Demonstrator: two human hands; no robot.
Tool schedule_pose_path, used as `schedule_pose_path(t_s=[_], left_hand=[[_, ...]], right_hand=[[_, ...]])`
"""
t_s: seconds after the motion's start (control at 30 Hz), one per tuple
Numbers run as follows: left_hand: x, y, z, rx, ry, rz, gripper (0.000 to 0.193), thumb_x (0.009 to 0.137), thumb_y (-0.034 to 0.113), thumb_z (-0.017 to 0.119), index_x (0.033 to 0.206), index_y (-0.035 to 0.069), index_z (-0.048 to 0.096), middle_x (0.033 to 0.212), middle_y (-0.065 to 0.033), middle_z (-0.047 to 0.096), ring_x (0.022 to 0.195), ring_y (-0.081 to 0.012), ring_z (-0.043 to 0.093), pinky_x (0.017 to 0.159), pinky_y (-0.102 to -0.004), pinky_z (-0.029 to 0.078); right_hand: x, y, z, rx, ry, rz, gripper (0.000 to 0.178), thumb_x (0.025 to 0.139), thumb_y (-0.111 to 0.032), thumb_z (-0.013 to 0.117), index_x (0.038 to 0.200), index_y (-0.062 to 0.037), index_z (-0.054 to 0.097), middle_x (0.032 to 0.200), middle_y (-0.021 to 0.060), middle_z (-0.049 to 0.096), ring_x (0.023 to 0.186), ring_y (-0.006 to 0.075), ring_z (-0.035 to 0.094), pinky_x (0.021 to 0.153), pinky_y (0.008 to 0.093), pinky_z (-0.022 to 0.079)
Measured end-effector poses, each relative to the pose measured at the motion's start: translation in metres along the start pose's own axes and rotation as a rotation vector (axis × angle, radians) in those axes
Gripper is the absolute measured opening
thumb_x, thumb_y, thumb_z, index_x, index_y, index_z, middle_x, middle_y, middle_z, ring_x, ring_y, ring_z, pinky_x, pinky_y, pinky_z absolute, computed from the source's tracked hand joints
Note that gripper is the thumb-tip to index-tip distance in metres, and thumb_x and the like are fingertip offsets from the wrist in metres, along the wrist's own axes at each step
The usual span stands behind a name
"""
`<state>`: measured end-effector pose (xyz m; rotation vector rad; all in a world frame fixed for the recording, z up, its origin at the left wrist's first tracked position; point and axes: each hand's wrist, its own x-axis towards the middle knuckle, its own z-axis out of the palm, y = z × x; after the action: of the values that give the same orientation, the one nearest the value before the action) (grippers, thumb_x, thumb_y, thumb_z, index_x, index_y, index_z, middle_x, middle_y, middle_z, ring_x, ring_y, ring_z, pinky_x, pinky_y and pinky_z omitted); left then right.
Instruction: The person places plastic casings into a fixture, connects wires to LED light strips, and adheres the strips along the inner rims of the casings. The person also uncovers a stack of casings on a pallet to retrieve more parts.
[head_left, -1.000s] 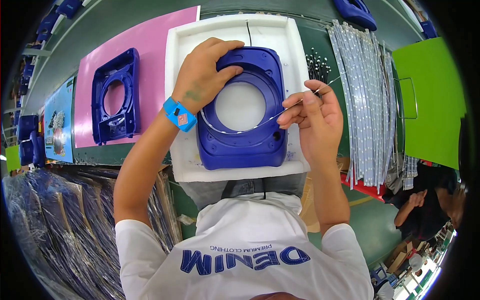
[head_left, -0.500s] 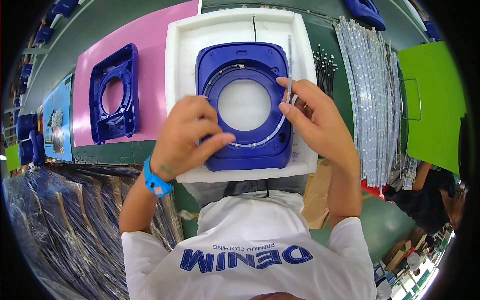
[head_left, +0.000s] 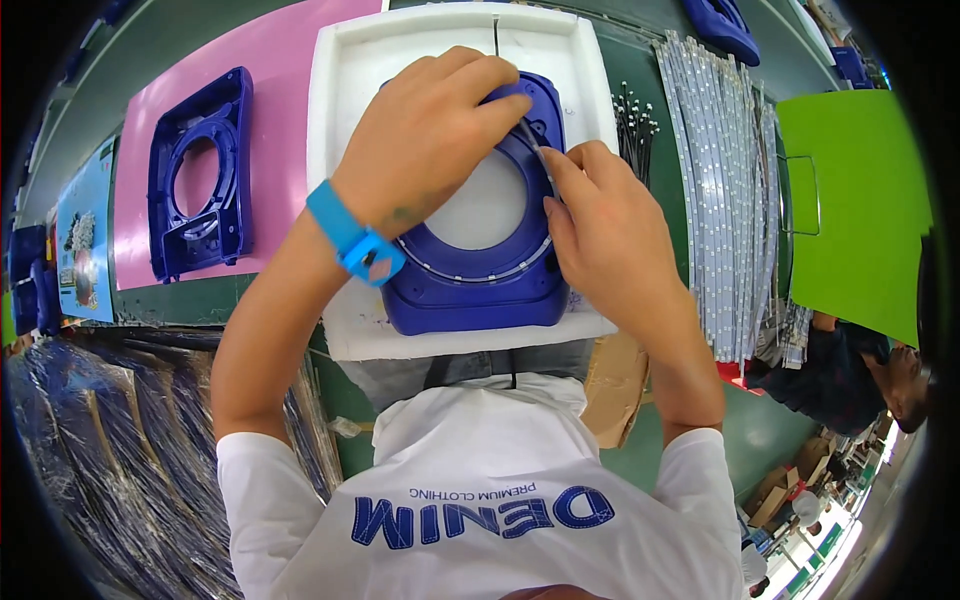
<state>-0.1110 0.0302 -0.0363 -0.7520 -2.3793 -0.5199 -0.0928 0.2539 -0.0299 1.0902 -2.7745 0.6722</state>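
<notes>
Head view: from afar I see the light strip slanting eleven to five o'clock, at one o'clock on the blue housing. The right hand, at its four o'clock, touches it, thumb and forefinger parted; the left hand, as near at nine, curls, grip hidden.

White tray, apparently on green table

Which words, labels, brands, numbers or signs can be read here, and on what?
White shirt: large blue lettering and a smaller line, both upside down; legible, but not copied here.
Blue wristband: small patch; any print too small to read.
Bundle of pale strips: any markings too small to read.
</notes>
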Motion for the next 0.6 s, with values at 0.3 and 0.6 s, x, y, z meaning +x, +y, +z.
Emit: schedule_pose_path(t_s=[0.3, 0.6], left_hand=[[-0.004, -0.004, 0.001, 0.061, -0.104, 0.079, 0.019, 0.076, 0.009, 0.069, 0.094, 0.007, 0.075, 0.094, -0.0046, 0.067, 0.094, -0.0243, 0.065, 0.079, -0.0359, 0.055], [-0.005, 0.009, 0.023, 0.271, -0.146, 0.204, 0.016, 0.074, 0.012, 0.069, 0.089, 0.006, 0.071, 0.082, -0.0035, 0.063, 0.090, -0.0209, 0.064, 0.076, -0.0340, 0.053]], right_hand=[[-0.009, -0.003, 0.016, -0.109, 0.179, -0.035, 0.031, 0.087, -0.008, 0.073, 0.114, 0.0063, 0.070, 0.091, 0.0111, 0.059, 0.084, 0.0275, 0.060, 0.072, 0.0402, 0.049], [-0.010, -0.009, 0.022, -0.157, 0.173, -0.034, 0.022, 0.089, -0.004, 0.073, 0.108, 0.0085, 0.071, 0.089, 0.0146, 0.059, 0.078, 0.0324, 0.062, 0.068, 0.0430, 0.051]])
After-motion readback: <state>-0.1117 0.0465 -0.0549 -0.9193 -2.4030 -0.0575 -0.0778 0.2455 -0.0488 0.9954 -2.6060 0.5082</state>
